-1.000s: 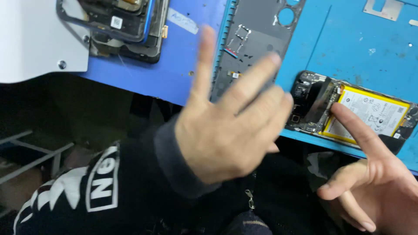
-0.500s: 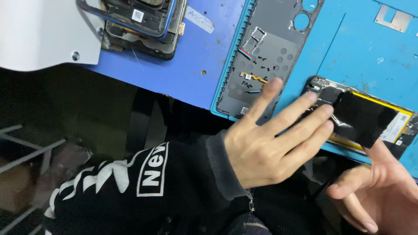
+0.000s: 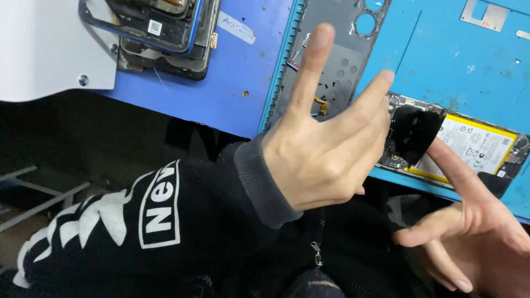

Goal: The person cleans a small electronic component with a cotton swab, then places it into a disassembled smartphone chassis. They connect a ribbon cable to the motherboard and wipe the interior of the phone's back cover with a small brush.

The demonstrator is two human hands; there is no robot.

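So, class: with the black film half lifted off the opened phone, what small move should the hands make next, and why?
Probably peel a little further. The left hand pinches the black film above the opened phone, one end apparently stuck, while the right hand presses a finger beside the yellow battery to steady it.

Left hand point(image 3: 326, 149) peels black film point(image 3: 413, 134) off opened phone point(image 3: 458, 146); right hand point(image 3: 469, 232) steadies it.
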